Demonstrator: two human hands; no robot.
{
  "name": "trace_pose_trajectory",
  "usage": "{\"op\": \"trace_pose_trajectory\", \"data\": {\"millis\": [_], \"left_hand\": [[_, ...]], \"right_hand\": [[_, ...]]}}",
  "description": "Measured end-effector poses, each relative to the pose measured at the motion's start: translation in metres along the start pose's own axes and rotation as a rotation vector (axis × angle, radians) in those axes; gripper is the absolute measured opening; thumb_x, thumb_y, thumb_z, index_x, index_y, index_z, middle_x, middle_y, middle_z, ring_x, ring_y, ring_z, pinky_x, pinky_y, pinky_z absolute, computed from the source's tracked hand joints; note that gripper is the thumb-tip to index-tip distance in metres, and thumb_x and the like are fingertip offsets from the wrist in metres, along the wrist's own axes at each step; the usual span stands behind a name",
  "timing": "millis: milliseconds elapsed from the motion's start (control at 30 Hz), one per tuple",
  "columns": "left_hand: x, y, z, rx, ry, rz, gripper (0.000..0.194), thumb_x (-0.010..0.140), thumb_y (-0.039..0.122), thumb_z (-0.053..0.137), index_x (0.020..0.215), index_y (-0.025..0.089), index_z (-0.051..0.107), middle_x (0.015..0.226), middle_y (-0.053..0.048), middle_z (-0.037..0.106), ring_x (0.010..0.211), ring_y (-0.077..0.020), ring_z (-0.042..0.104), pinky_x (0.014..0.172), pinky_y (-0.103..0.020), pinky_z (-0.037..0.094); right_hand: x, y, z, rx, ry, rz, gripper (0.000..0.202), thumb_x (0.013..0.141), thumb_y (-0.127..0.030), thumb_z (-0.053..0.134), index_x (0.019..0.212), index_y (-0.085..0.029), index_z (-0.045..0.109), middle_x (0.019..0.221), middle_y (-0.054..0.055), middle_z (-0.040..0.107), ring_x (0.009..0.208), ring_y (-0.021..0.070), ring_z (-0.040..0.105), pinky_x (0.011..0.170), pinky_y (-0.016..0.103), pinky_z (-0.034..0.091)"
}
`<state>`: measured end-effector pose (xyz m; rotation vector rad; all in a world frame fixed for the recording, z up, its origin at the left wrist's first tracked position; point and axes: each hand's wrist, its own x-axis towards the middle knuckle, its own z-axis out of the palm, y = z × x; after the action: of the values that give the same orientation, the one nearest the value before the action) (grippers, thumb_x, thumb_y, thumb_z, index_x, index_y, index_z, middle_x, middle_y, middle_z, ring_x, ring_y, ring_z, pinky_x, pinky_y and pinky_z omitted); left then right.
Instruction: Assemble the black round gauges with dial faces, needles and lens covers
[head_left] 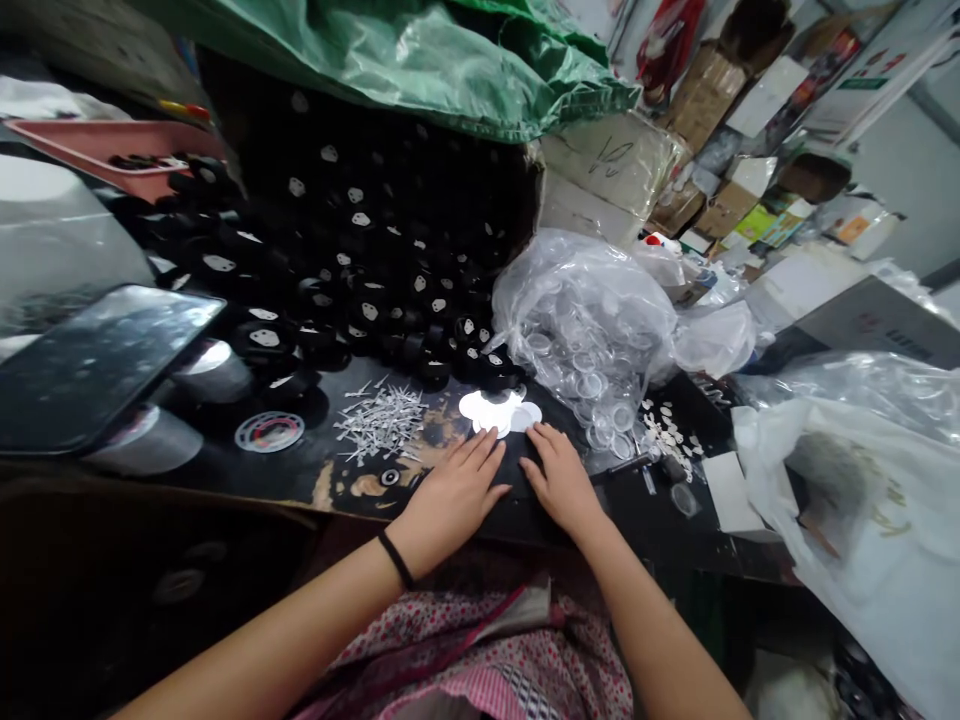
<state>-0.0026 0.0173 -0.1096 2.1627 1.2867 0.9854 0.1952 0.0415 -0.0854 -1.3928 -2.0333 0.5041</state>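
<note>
Several thin white discs [489, 408] lie overlapping on the dark worktop in front of me. My left hand [459, 487] rests palm down, its fingertips touching the near edge of the discs and its thumb out to the side. At the right end of the same discs, my right hand [559, 478] lies with fingers stretched and thumb apart, fingertips close to the rightmost disc. Left of my hands is a heap of small pale pin-like pieces [381, 422]. Clear round plastic covers [592, 385] spill from a transparent bag on the right.
Many black round parts [370, 312] with white marks fill the back, under a green sheet [420, 60]. A phone-like dark panel [105, 350] stands on metal cups at left. Small cream pieces [670, 435] and a white bag [877, 520] are at right. The worktop's front edge [247, 500] is near.
</note>
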Motion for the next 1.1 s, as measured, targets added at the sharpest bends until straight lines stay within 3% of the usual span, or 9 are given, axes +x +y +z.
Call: {"op": "trace_pose_trajectory", "data": {"millis": [133,267,367,467,567,733,933,1100], "left_hand": [[0.01,0.001,-0.001,0.047,-0.032,0.02,0.043,0.096,0.034,0.054,0.135,0.019,0.063,0.151,-0.016,0.054,0.142,-0.032,0.047,0.121,-0.049,0.028],[-0.012,-0.012,-0.038,0.159,-0.015,-0.022,0.045,0.1,0.038,0.049,0.143,0.027,0.056,0.154,-0.008,0.052,0.145,-0.0261,0.044,0.124,-0.047,0.025],[-0.029,-0.04,-0.073,0.307,0.072,-0.16,0.073,0.093,0.055,0.056,0.155,0.019,0.04,0.165,-0.019,0.032,0.152,-0.0376,0.027,0.123,-0.061,0.016],[-0.027,-0.07,-0.09,0.412,0.071,-0.231,0.098,0.082,0.07,0.063,0.155,0.01,0.036,0.166,-0.027,0.023,0.152,-0.0445,0.022,0.122,-0.063,0.017],[-0.011,-0.086,-0.089,0.468,0.013,-0.217,0.099,0.08,0.072,0.063,0.154,0.01,0.039,0.165,-0.025,0.028,0.151,-0.0415,0.028,0.123,-0.058,0.02],[0.008,-0.086,-0.078,0.514,-0.042,-0.174,0.083,0.088,0.067,0.056,0.151,0.014,0.044,0.16,-0.02,0.041,0.15,-0.0353,0.033,0.122,-0.053,0.025],[0.018,-0.082,-0.062,0.49,-0.034,-0.066,0.055,0.099,0.052,0.045,0.14,0.018,0.056,0.151,-0.019,0.053,0.143,-0.0344,0.045,0.117,-0.054,0.036],[0.026,-0.074,-0.049,0.462,-0.012,0.03,0.041,0.101,0.04,0.048,0.131,0.018,0.063,0.142,-0.018,0.06,0.137,-0.0349,0.051,0.114,-0.054,0.04]], "right_hand": [[-0.011,0.003,0.008,-0.001,0.029,0.01,0.042,0.091,-0.034,0.062,0.132,-0.026,0.065,0.143,0.01,0.061,0.138,0.0296,0.051,0.121,0.058,0.028],[-0.019,0.005,0.005,-0.004,0.016,0.007,0.042,0.091,-0.036,0.062,0.131,-0.024,0.065,0.142,0.013,0.061,0.138,0.033,0.05,0.12,0.062,0.028],[-0.015,0.005,0.001,-0.028,-0.007,-0.004,0.042,0.091,-0.035,0.061,0.129,-0.02,0.066,0.139,0.017,0.062,0.136,0.0359,0.052,0.118,0.068,0.026],[0.003,-0.005,0.001,-0.076,-0.053,-0.047,0.039,0.093,-0.031,0.058,0.128,-0.015,0.066,0.139,0.02,0.061,0.135,0.0352,0.052,0.119,0.067,0.025],[0.029,-0.018,0.005,-0.121,-0.124,-0.114,0.036,0.094,-0.029,0.058,0.128,-0.017,0.065,0.14,0.018,0.06,0.136,0.0321,0.052,0.121,0.06,0.028],[0.061,-0.028,0.013,-0.182,-0.227,-0.2,0.035,0.098,-0.028,0.056,0.129,-0.017,0.064,0.139,0.017,0.06,0.134,0.0294,0.053,0.12,0.054,0.033],[0.075,-0.023,0.018,-0.246,-0.337,-0.285,0.041,0.096,-0.031,0.062,0.136,-0.023,0.06,0.147,0.013,0.056,0.14,0.0289,0.046,0.122,0.058,0.026],[0.072,-0.007,0.01,-0.243,-0.326,-0.256,0.032,0.099,-0.026,0.057,0.13,-0.025,0.062,0.144,0.011,0.059,0.139,0.0282,0.047,0.12,0.061,0.027]]}}
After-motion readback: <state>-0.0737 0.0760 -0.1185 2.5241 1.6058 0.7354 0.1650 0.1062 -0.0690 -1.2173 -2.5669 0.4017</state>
